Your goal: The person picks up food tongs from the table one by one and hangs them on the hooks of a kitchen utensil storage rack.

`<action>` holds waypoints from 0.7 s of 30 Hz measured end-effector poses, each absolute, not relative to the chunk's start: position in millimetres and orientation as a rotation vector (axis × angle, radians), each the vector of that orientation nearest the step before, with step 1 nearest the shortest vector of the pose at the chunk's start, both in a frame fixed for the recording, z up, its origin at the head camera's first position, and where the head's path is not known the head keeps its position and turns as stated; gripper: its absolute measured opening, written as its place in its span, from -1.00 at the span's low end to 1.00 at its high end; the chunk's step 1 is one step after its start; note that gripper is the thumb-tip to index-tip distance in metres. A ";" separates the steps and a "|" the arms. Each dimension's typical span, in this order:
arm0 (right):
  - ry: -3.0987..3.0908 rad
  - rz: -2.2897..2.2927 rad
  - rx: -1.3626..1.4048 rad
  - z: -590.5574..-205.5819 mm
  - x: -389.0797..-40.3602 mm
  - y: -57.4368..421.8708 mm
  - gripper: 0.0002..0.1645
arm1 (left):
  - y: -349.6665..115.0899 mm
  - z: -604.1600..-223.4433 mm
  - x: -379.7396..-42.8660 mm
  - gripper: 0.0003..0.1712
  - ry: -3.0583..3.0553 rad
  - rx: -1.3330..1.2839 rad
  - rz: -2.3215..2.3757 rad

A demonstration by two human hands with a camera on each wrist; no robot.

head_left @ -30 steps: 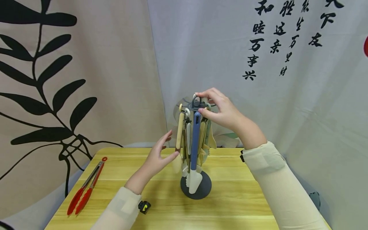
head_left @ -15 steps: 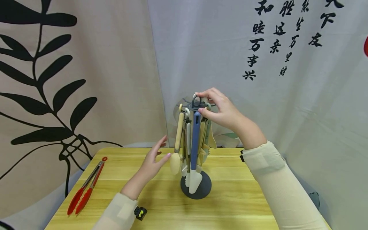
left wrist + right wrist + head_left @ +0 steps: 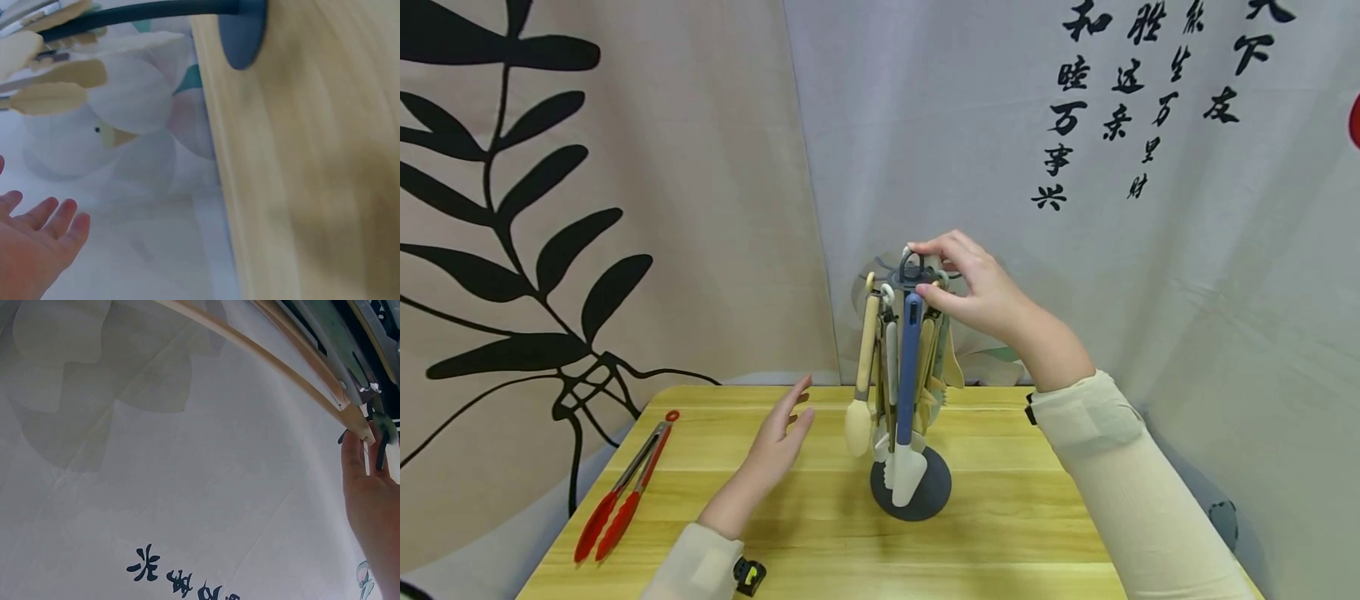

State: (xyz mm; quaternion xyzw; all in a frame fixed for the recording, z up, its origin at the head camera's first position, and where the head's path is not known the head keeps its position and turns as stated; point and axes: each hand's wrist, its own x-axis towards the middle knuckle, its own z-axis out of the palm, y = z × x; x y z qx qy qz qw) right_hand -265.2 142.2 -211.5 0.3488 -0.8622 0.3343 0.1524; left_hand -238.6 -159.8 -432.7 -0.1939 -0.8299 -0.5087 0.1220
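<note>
A dark grey utensil stand (image 3: 934, 498) rises from a round base, with several kitchen tools hung around its top. My right hand (image 3: 977, 287) grips the stand's top, thumb in front and fingers behind. Facing me hangs a spatula (image 3: 908, 367) with a blue handle and white head. On the stand's left side hangs a pale yellow utensil (image 3: 867, 346) with a cream head. My left hand (image 3: 775, 442) is held over the table left of the stand, fingers spread, touching nothing. The left wrist view shows that hand (image 3: 47, 247) apart from the stand's base (image 3: 247, 31).
Red-tipped tongs (image 3: 625, 492) lie slightly spread on the left of the wooden table (image 3: 1022, 508). Behind the table hangs a cloth backdrop (image 3: 737, 167) with printed leaves and black characters. A grey cloth wall (image 3: 1262, 292) runs along the right.
My left hand has drawn away from the pale yellow utensil, down and to the left, baring its cream head. My right hand has stayed at the stand's top.
</note>
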 end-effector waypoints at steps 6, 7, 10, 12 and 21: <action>-2.463 0.955 1.007 -211.9 -265.7 141.9 -0.43 | -174.7 -447.1 -233.9 -0.38 -2.456 -0.494 -1.435; -2.461 0.953 1.007 -211.8 -265.4 141.9 -0.43 | -176.5 -448.7 -233.4 -0.38 -2.455 -0.488 -1.428; -2.462 0.952 1.004 -211.8 -264.7 141.7 -0.43 | -181.4 -453.3 -231.4 -0.38 -2.460 -0.475 -1.413; -2.463 0.949 0.999 -212.0 -264.4 141.7 -0.43 | -184.8 -456.6 -230.5 -0.37 -2.467 -0.468 -1.403; -2.462 0.951 1.008 -212.3 -263.6 141.5 -0.43 | -200.8 -471.3 -227.7 -0.36 -2.515 -0.406 -1.365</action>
